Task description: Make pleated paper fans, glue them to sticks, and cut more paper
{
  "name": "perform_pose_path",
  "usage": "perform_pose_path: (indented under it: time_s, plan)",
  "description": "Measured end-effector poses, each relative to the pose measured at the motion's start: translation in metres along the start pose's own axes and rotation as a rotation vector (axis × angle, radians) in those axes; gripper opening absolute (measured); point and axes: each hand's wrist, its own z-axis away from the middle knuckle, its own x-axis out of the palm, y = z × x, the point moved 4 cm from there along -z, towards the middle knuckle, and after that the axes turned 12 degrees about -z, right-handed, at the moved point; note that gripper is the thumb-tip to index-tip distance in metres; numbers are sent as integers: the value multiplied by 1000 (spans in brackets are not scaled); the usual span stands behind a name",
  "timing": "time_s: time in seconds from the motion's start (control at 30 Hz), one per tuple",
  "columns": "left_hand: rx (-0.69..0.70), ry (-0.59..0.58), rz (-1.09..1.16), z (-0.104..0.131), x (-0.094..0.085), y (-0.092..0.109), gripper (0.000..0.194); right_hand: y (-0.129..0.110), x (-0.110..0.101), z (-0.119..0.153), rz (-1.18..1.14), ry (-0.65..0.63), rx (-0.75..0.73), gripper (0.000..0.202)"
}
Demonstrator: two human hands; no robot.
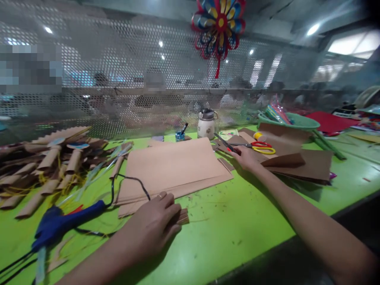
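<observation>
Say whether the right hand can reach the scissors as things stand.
Probably yes: the scissors lie close to the right hand, handles uncovered, though its fingers seem to be on a dark tool they may need to release.

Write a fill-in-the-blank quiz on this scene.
1. The left hand holds a paper bundle at a table coloured ____.
2. The glue gun is coloured ____.
3. The scissors have red and ____ handles.
4. Of glue gun and scissors, the right hand is nearer the ____.
Missing words: green; blue; yellow; scissors.
</observation>
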Motion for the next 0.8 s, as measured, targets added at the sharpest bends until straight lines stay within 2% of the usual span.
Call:
perform_pose_path:
  time_s: [0.17,0.33,0.47,0.57,0.63,0.8]
  plan:
    - [-1,-27,28,-2,7,-2,33,18,3,-4,79,78,82,25]
    - [-3,-40,53,-2,8,-2,35,0,9,1,95,117,36,34]
    - [-2,-9,57,-2,5,0,32,-29,26,1,10,4,-36,27]
    - [-12,-4,55,-2,2,2,31,-45,40,-10,-28,-109,-15,20]
    - [-14,-11,51,-2,-1,4,31,-52,49,-19,-31,-163,21,25]
    - [-36,2,26,1,-2,5,28,-61,66,-28,-30,-181,87,30]
